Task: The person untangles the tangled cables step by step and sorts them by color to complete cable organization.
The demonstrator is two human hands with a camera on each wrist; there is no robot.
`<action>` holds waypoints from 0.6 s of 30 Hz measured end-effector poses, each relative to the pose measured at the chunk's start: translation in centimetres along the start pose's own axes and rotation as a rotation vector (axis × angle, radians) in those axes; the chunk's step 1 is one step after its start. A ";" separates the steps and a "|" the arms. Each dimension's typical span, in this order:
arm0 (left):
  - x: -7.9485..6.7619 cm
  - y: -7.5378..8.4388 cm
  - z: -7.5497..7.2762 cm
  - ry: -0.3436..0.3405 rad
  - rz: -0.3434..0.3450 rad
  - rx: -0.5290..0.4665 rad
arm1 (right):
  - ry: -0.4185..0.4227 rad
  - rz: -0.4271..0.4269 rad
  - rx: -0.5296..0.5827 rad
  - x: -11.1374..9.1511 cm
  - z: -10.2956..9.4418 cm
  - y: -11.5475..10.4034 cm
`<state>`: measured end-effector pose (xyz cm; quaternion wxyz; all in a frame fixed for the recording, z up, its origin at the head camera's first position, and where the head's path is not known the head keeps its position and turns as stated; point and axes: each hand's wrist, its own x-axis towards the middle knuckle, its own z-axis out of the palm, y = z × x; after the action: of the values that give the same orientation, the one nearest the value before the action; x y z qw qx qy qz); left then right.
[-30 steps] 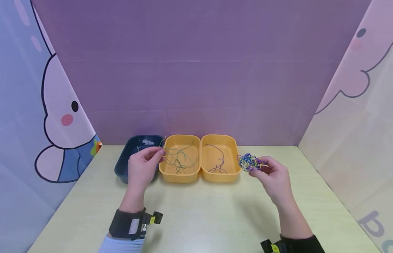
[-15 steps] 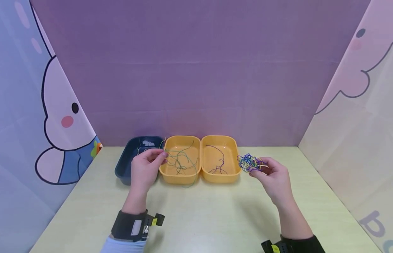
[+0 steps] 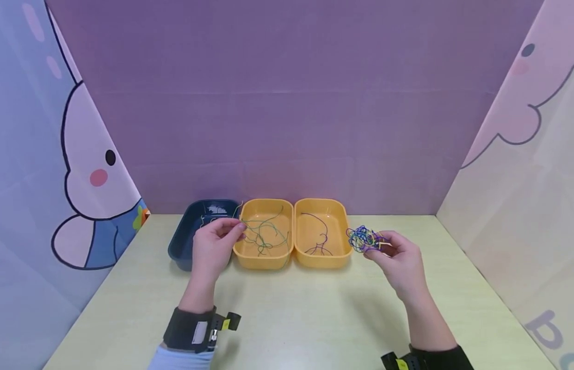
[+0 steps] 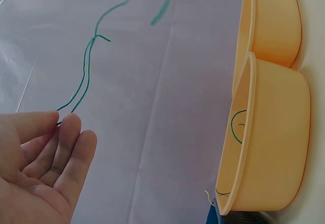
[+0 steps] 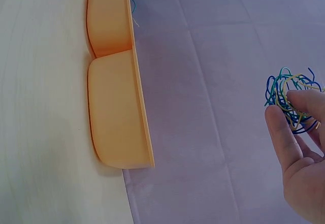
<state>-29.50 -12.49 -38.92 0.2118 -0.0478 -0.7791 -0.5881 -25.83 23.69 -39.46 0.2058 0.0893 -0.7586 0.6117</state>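
My left hand (image 3: 214, 249) pinches a green wire between thumb and fingertips, above where the dark blue bin meets the middle yellow bin. In the left wrist view this wire (image 4: 95, 32) is doubled near the fingers, and its far end curls over in a hook. Off to the right, my right hand (image 3: 402, 262) grips a tangled bundle of wires (image 3: 362, 238) in blue, green, yellow and purple. The bundle is held in the air just beside the right yellow bin. My right fingers cover part of it.
The dark blue bin (image 3: 179, 249), middle yellow bin (image 3: 263, 263) and right yellow bin (image 3: 322, 261) stand side by side at the table's back. Green wires lie in the middle one, purple wires (image 3: 325, 228) in the right one. A purple cloth wall (image 3: 287, 128) rises behind.
My left hand has shifted slightly right with the green wire, whose hanging end has swung. My right hand and the bundle have stayed nearly still.
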 end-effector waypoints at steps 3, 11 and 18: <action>0.0 -0.1 0.0 -0.004 -0.010 0.002 | 0.003 0.004 0.004 0.0 0.1 0.0; 0.1 -0.2 0.2 0.003 -0.033 0.044 | 0.004 0.019 -0.009 -0.1 -0.2 0.4; 0.3 -0.4 0.6 0.006 -0.015 0.035 | 0.013 0.014 -0.011 -0.1 -0.3 0.6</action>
<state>-30.08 -12.13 -39.24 0.2107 -0.0366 -0.7888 -0.5762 -25.90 24.06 -40.00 0.2068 0.0786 -0.7612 0.6096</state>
